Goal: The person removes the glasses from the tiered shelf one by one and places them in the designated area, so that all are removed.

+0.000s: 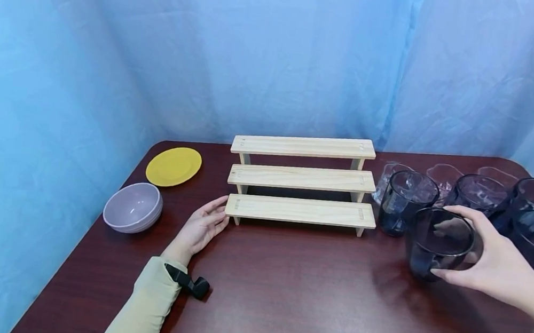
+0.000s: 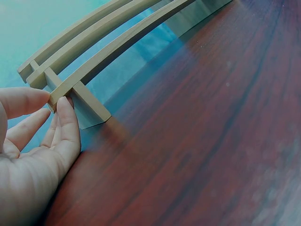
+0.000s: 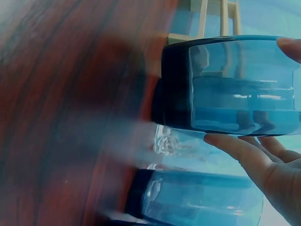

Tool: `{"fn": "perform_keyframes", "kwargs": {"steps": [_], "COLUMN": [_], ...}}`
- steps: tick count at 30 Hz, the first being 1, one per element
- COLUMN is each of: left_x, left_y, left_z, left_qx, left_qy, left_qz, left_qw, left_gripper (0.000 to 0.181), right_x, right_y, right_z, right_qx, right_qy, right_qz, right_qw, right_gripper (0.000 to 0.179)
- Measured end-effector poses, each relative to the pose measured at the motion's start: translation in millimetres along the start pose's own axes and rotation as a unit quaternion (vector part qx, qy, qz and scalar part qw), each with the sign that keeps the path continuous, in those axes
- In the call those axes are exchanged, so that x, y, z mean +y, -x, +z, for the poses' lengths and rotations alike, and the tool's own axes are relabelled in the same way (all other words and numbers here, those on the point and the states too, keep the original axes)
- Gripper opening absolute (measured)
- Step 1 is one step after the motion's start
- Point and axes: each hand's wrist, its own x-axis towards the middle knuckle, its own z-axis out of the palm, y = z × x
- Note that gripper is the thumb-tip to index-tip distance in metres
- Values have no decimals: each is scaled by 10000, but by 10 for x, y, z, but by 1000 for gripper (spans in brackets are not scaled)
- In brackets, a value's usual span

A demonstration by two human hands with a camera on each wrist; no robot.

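My left hand (image 1: 200, 230) is at the left end of the lowest board of a three-tier wooden display stand (image 1: 301, 210). Thumb and fingertips pinch that board's end, as the left wrist view shows close up. At the right, my right hand (image 1: 497, 258) grips a dark tinted drinking glass (image 1: 424, 261) by its sides, thumb on the near side and fingers on the far side. The glass is upright, and its base seems slightly off the table. Another dark glass (image 1: 399, 214) stands just behind it, to the right of the stand.
More dark glasses (image 1: 482, 192) and several clear wavy-rimmed glasses (image 1: 445, 175) crowd the right side. A yellow plate (image 1: 173, 166) lies at the back left, with lilac bowls (image 1: 132, 208), apparently stacked, nearer. Blue curtains (image 1: 277, 55) hang behind the dark red table (image 1: 283, 297).
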Motion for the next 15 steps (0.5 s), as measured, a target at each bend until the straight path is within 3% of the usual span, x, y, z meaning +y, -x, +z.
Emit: {"fn": "perform_keyframes", "kwargs": {"steps": [15], "left_x": [-7], "left_y": [-11], "left_z": [-12], "left_qx": [9], "left_qy": [19], "left_qz": [-63], "left_qw": [10000], "left_gripper": [58], "right_x": [152], "right_y": [-14], "right_z": [16], "right_qx": [31], "right_qy": [505], "right_qz": [525], "right_qw": [9973], "right_gripper": [116]}}
